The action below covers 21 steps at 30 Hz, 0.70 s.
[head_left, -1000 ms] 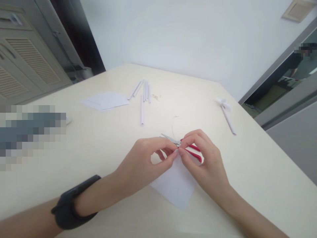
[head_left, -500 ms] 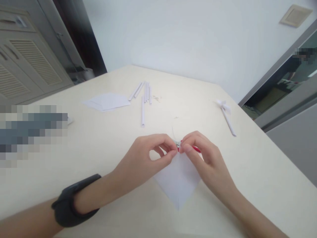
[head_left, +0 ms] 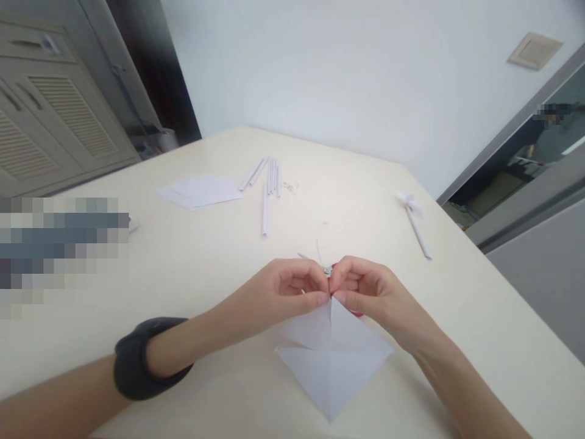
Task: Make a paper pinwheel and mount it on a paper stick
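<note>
A square of white paper (head_left: pixel 336 366) points one corner toward me, with a crease down its middle and a slit at its left side. At its far corner, my left hand (head_left: pixel 286 289) is closed in a pinch on the paper. My right hand (head_left: pixel 377 292) pinches the same corner from the other side, fingertips almost meeting the left ones. Behind the fingers lie scissors (head_left: pixel 326 269) with red handles, partly hidden by my hands. A thin pale strip (head_left: pixel 319 247) stands out beyond the scissors.
Several rolled paper tubes (head_left: pixel 265 210) lie farther back on the table (head_left: pixel 219 378), beside stacked paper sheets (head_left: pixel 201 190). Small scraps (head_left: pixel 289 187) are scattered near them. A paper pinwheel (head_left: pixel 417 228) on a tube lies at the right. A wall (head_left: pixel 320 73) borders the far edge.
The paper has come nearer to me and more of it shows, including the slit at its left. Both hands stay pinched at its far corner; more of the scissors' blades now shows.
</note>
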### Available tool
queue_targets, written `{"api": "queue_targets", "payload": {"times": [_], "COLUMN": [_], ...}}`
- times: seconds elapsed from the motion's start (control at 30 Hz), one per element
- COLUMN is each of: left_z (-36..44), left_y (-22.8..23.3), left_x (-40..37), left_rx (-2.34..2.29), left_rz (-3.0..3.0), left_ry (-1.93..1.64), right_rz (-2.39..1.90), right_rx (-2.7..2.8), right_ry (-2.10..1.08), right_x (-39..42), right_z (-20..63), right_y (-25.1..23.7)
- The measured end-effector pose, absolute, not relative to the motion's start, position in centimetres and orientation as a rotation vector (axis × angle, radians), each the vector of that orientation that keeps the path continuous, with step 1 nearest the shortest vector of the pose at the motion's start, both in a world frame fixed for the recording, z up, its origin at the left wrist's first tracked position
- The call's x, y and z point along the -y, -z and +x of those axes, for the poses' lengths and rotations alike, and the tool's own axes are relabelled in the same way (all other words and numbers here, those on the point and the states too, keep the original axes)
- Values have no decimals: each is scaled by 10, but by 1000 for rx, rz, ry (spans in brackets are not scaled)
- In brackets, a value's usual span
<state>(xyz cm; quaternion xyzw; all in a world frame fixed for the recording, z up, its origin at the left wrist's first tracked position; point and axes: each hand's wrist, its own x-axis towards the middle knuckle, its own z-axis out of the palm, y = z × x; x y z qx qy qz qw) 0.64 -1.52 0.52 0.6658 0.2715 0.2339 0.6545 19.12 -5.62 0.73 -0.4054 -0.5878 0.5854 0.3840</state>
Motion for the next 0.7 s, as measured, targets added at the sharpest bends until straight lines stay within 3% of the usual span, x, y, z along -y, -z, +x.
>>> {"api": "queue_targets", "payload": {"times": [0.33,0.7], "left_z": [6,5], "left_y": [-6,-4], "left_x": [16,24], "left_rx": [-676,-731], "left_rz": [1558,1792], "left_ry": [-540,-768], "right_rz": [-1053,-1083], "right_rx": [1554,1774], "right_ry": [-1327,-660], "right_x": [58,66], "right_z": [189,180], "right_y": [-3,9]}}
